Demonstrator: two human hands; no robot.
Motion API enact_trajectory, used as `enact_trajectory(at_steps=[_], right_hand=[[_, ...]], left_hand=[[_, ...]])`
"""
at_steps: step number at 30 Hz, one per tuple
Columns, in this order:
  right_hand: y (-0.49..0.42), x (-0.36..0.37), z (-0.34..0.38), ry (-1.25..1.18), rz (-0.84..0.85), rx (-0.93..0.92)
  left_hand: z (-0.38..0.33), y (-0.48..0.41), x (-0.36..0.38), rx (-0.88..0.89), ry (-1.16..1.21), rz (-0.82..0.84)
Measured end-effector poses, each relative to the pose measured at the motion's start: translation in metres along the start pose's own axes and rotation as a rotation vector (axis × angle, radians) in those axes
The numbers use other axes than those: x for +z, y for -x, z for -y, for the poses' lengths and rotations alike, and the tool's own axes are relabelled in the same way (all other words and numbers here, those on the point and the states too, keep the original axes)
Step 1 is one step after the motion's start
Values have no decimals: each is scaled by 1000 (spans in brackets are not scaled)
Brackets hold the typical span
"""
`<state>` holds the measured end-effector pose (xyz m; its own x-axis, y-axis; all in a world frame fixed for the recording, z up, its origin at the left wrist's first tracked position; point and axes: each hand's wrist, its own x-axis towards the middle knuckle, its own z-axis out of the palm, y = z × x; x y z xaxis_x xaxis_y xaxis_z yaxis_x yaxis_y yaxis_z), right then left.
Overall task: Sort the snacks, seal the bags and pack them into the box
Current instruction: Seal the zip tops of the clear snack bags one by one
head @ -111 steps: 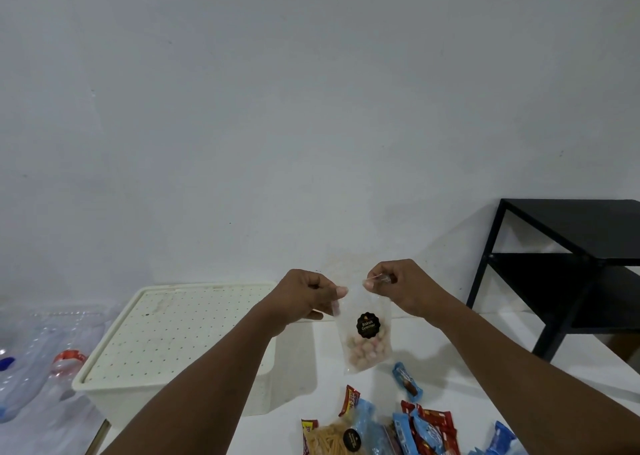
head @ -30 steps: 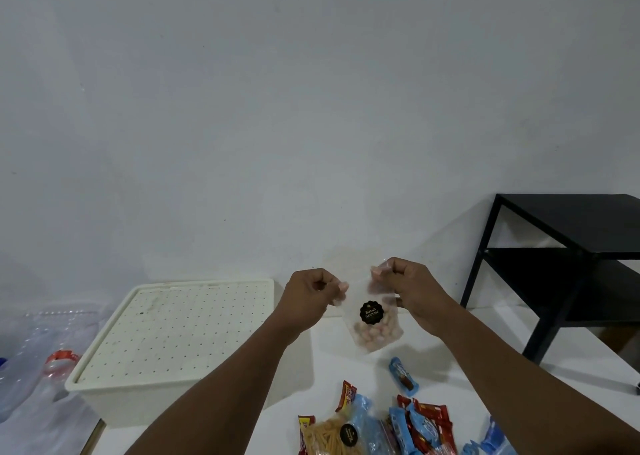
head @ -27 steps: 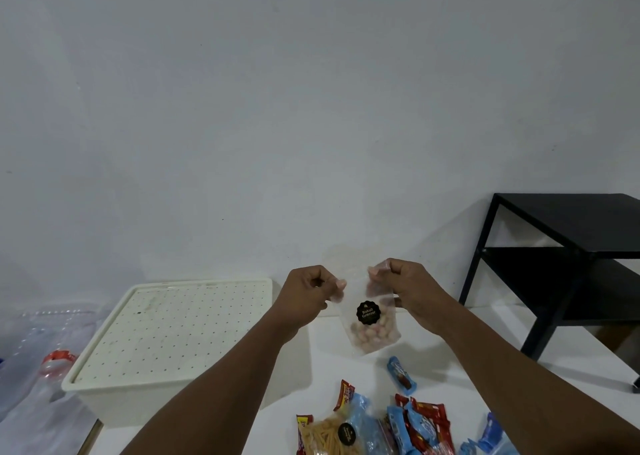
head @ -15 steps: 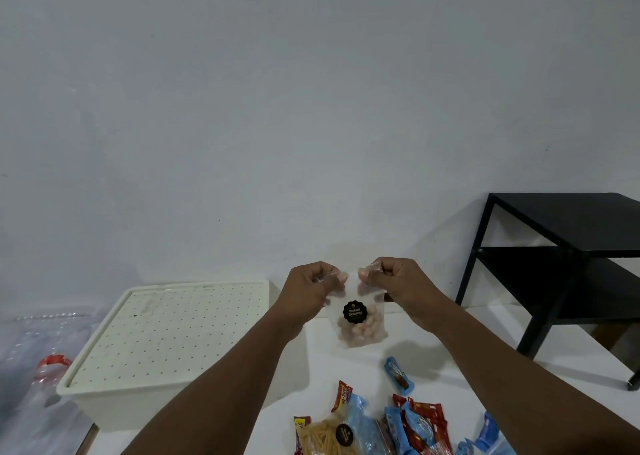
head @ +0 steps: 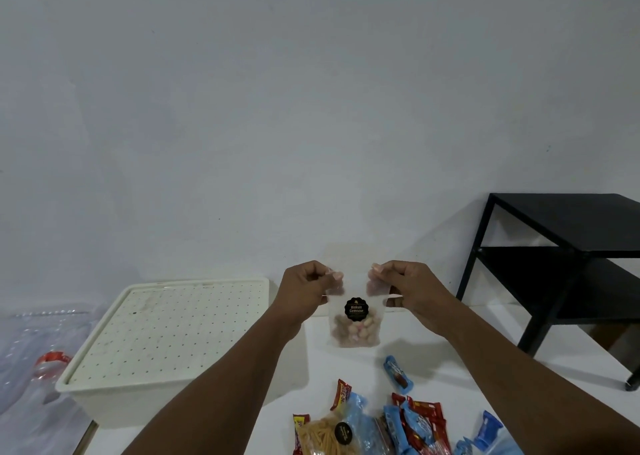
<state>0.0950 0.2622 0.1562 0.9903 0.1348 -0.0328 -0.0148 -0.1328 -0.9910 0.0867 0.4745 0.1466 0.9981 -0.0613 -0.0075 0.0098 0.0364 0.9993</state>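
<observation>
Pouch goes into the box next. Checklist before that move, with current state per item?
1. Left hand pinches the biscuit pouch at its top: ok.
2. Right hand pinches the top too: ok.
3. Pouch hangs upright, off the table: ok.
4. Top seal fully closed: cannot tell.
5. Box open to receive it: not ok, the perforated lid sits on it.
6. Loose snacks out of the way: ok, they lie nearer the person.

The black round sticker (head: 356, 309) on the clear biscuit bag (head: 354, 319) reads "Biskuit Gemrose". Other wrappers' print is too small to read.
</observation>
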Motion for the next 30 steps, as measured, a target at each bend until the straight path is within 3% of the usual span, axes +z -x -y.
enact_trajectory(at_steps=[7, 13, 22, 30], right_hand=[[-4, -2, 2, 50, -16, -51], [-5, -3, -2, 9, 8, -26], [-9, -6, -6, 204, 53, -41], [-11, -10, -6, 374, 63, -95]], left_hand=[[3, 1, 3, -39, -41, 77], [3, -2, 3, -49, -34, 50], [7, -8, 3, 74, -173, 89], [1, -8, -5, -318, -57, 312]])
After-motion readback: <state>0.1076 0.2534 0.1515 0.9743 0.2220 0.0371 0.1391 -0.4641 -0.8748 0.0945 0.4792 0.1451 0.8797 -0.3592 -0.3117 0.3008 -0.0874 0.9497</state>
